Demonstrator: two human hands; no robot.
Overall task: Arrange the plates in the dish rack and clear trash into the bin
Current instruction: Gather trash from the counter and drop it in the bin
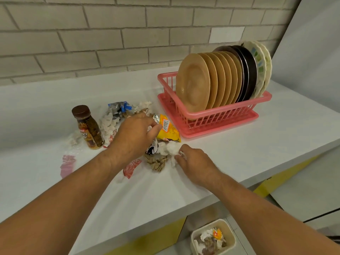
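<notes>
A pink dish rack (217, 124) stands at the back right of the white counter, filled with several upright tan, dark brown and cream plates (195, 85). Left of it lies a heap of trash: a yellow snack wrapper (168, 129), white crumpled tissues (170, 148), brown crumpled paper (157, 162), a red-and-white wrapper (131, 167) and a blue-and-silver wrapper (118, 107). My left hand (136, 135) is over the heap, its fingers curled round a wrapper and tissue. My right hand (193, 161) pinches a white tissue at the heap's right edge.
A brown drink bottle (88, 127) stands upright left of the trash. A pink wrapper (67, 165) lies near the left. A cream bin (213, 238) holding some trash sits on the floor below the counter's front edge. A brick wall runs behind.
</notes>
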